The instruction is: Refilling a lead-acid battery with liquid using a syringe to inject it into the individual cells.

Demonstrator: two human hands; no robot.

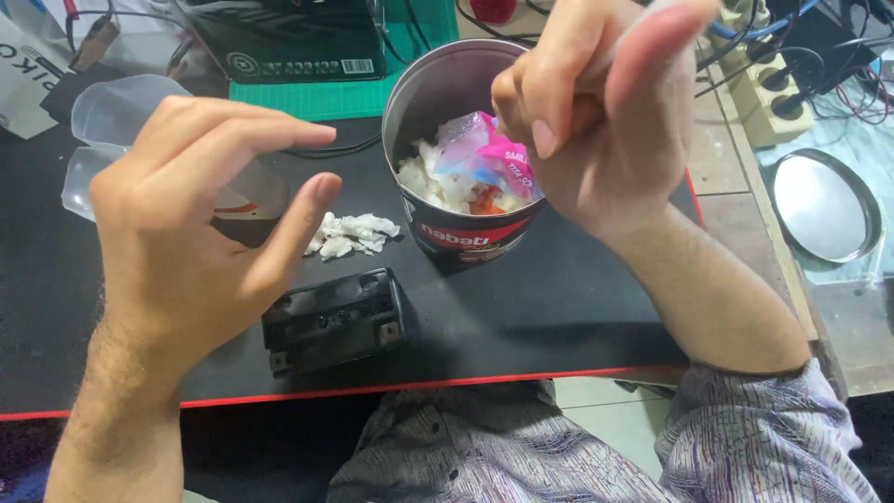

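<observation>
My right hand (605,121) hovers over a round metal tin (410,93), fingers curled and pinched at the top corner of a pink and blue plastic wrapper (484,154) that lies in the tin. Crumpled white scraps (424,177) fill the tin under the wrapper. My left hand (186,224) is raised above the black mat (521,307) left of the tin, fingers and thumb apart, holding nothing. Below its thumb lie a small pile of white scraps (349,233) and a black rectangular block (331,319).
Clear plastic cups (112,112) lie at the far left, partly behind my left hand. A green cutting mat (317,98) and a black box (289,37) sit at the back. A beige power strip (773,93) with cables and a round metal lid (824,205) are on the right.
</observation>
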